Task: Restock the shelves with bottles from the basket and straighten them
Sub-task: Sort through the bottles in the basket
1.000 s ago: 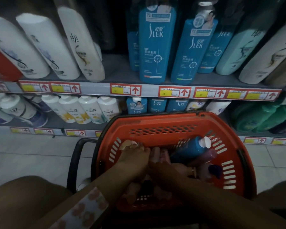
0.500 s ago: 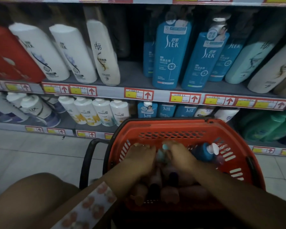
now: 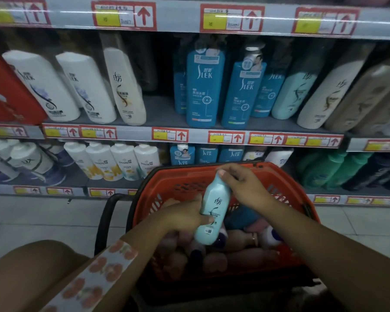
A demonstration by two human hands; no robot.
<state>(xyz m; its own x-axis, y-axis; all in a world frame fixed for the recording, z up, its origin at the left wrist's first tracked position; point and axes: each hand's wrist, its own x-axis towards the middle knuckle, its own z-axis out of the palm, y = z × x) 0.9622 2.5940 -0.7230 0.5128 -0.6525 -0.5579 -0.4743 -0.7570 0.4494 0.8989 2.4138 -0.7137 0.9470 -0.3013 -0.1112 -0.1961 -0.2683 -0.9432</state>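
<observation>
Item: pale teal bottle (image 3: 213, 210), lower centre of the frame, now lifted clear above the orange basket (image 3: 288, 190); half a second ago we had both hands down among the stock with only a teal cap showing. Our left hand (image 3: 185, 216) wraps its fingers round the lower body; our right hand (image 3: 241, 184) pinches the cap end, so the bottle stands nearly upright, label facing us. Remaining stock: pink, dark-capped and blue bottles lying in the basket beneath. Likely destination, by our judgement: the matching teal bottle (image 3: 295, 93) leaning on the middle shelf (image 3: 160, 113), right of centre. Restocking is barely begun; shelf rows lean, unstraightened.
</observation>
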